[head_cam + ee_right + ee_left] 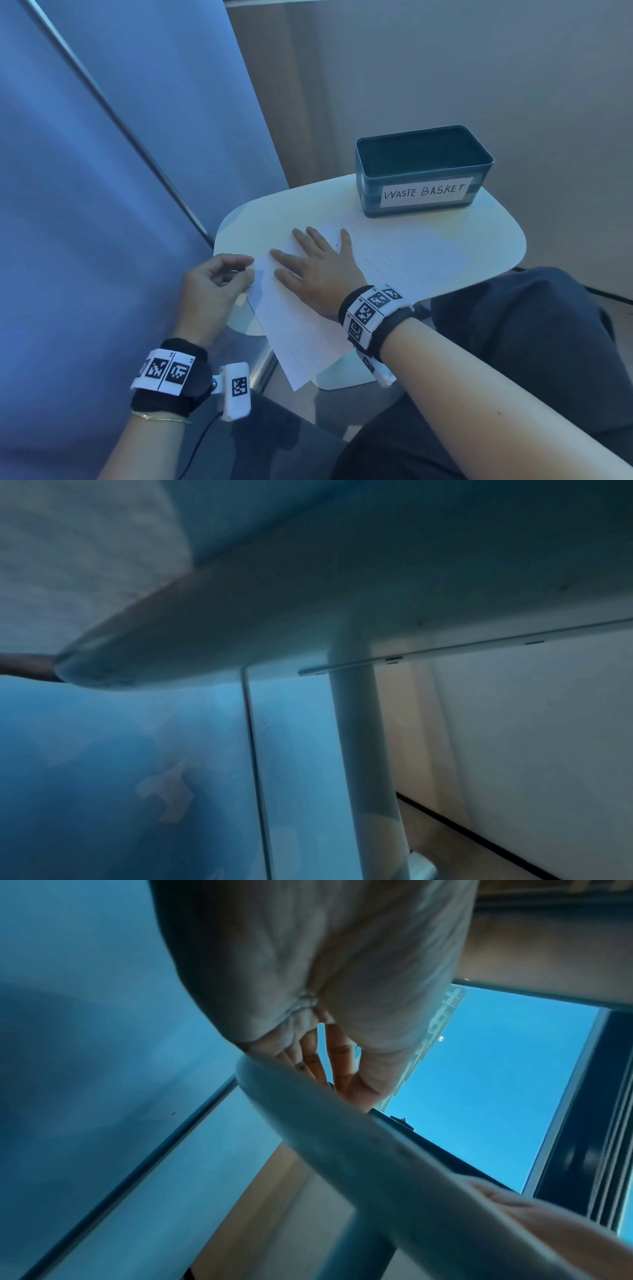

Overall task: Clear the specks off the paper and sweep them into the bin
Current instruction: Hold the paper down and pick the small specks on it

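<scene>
— Paper (308,329) lay across the bench's (479,236) near-left edge, overhanging; left hand (212,284) pinched its corner, right hand (318,267) pressed flat, fingers spread.

— Specks (339,236) sat beyond the fingertips; sweeping toward the bin (421,171) at the far edge probably came next.

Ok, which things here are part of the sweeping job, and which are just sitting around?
Part of the job:
- paper, flat under the right hand, its edge pinched by the left hand
- dark specks near the paper's far edge
- bin labelled waste basket

Just there:
- white table
- wrist bands
</scene>
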